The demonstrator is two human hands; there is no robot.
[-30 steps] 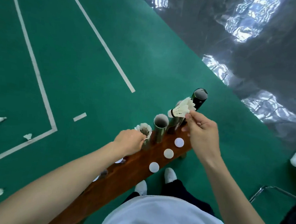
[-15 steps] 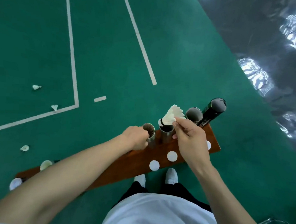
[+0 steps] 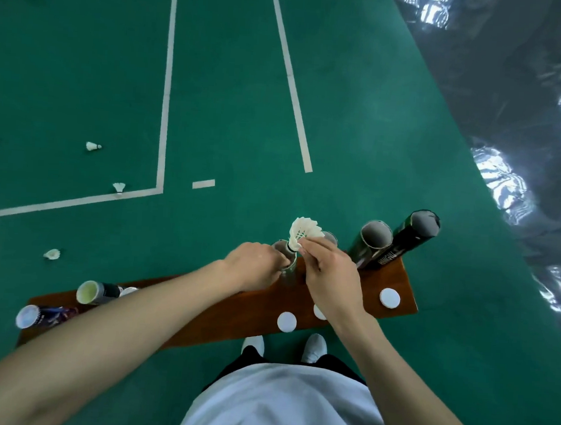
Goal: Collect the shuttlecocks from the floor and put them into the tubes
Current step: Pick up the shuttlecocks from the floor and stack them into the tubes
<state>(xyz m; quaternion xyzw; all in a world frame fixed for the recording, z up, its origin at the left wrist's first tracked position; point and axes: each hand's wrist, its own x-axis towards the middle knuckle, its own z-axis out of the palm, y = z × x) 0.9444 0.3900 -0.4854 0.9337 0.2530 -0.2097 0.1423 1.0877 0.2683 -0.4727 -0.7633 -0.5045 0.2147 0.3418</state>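
Near the frame's centre, the right hand [image 3: 329, 275] pinches a white feather shuttlecock [image 3: 301, 231] by its lower skirt, cork end down, just above the open mouth of a tube [image 3: 286, 247]. The left hand [image 3: 252, 266] curls around that tube's upper part. The tube stands on a brown wooden surface [image 3: 397, 277], with two dark open tubes [image 3: 375, 234] upright to the right and white round caps [image 3: 389, 298] lying nearby. At the surface's left end two tubes [image 3: 96, 292] lie on their sides. Loose shuttlecocks [image 3: 119, 187] dot the green court floor [image 3: 224, 92] at the left.
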